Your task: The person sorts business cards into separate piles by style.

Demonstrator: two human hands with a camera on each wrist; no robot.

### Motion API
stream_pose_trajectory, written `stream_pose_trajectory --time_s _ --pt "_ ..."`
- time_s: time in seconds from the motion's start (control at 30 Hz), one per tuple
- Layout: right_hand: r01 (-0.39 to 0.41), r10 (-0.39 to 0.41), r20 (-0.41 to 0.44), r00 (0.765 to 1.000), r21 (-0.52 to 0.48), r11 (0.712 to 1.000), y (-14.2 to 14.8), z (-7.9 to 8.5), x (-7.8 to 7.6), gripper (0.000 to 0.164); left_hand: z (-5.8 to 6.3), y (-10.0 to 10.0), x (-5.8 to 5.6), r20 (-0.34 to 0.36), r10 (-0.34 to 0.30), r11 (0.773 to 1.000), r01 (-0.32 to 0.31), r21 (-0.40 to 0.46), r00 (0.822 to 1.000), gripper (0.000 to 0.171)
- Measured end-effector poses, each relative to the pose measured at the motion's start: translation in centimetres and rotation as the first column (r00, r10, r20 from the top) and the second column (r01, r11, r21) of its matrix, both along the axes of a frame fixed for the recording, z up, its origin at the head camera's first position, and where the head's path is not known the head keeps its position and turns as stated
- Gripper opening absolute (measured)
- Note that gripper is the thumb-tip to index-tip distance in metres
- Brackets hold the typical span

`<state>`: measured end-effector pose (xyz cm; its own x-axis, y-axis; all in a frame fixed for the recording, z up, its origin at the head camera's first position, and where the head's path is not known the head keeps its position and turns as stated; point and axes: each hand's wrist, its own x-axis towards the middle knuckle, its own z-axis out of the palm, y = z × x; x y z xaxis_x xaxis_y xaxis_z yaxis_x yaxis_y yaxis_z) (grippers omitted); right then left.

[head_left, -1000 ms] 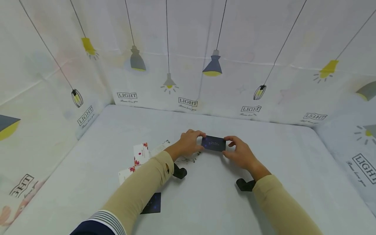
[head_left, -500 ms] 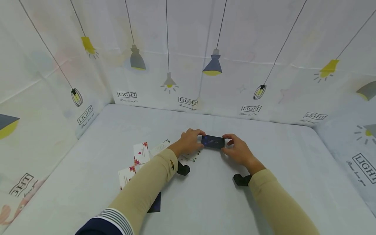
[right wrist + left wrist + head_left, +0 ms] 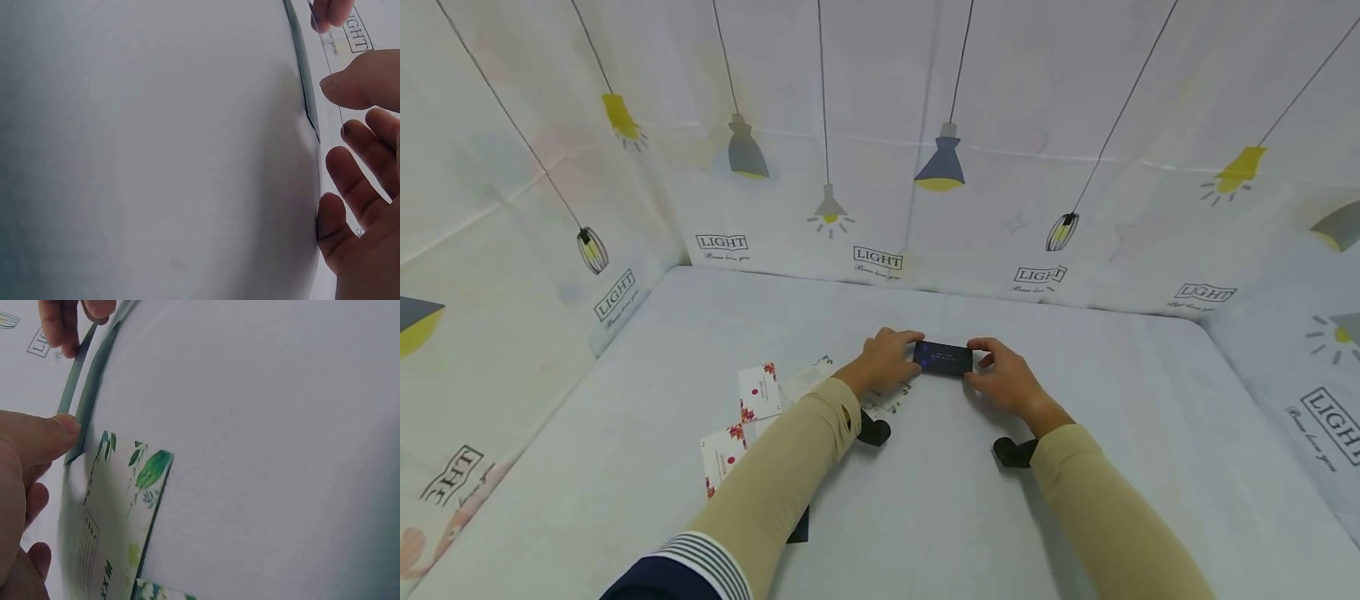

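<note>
A dark blue card [image 3: 943, 358] with small lines of print is held up sideways between both hands. My left hand [image 3: 883, 360] pinches its left end between thumb and fingers. At the other end, my right hand [image 3: 1006, 379] grips the card by its right edges. The left wrist view has the left thumb [image 3: 53, 434] pressed on a thin edge. In the right wrist view the card is nearly edge-on beside the right thumb [image 3: 362, 81]. Below the left hand lies a white card with green leaves [image 3: 125, 512], partly hidden in the head view.
White cards with red flowers [image 3: 760, 392] lie left of the left forearm, one [image 3: 722, 454] nearer me. Another dark card [image 3: 801, 527] shows partly under that sleeve. A white cloth covers the table [image 3: 925, 517]; printed curtain walls [image 3: 880, 167] stand behind it.
Both hands still hold the dark card, which has shifted slightly up in the view and looks a little shallower. The right hand and forearm have moved slightly left; the left forearm has shifted right.
</note>
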<state>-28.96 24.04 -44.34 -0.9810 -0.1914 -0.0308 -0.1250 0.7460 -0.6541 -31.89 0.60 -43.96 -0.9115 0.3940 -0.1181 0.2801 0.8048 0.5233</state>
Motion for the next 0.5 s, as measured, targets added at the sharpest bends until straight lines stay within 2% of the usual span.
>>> stream_pose_trajectory --time_s 0.13,0.3,0.5 --pt "-0.006 0.006 0.002 1.000 0.012 1.000 -0.1 -0.2 -0.3 0.054 -0.1 0.2 -0.1 -0.001 0.015 1.000 -0.015 -0.004 1.000 0.058" --pt "-0.002 0.001 0.011 1.000 0.045 0.999 -0.1 -0.3 -0.5 0.054 -0.9 0.6 -0.6 -0.039 -0.011 0.999 0.009 -0.047 0.999 0.058" --pt "-0.003 0.003 0.006 1.000 0.056 0.998 0.0 -0.5 -0.7 0.053 -1.0 0.7 -0.7 -0.009 0.002 0.999 -0.003 -0.041 1.000 0.058"
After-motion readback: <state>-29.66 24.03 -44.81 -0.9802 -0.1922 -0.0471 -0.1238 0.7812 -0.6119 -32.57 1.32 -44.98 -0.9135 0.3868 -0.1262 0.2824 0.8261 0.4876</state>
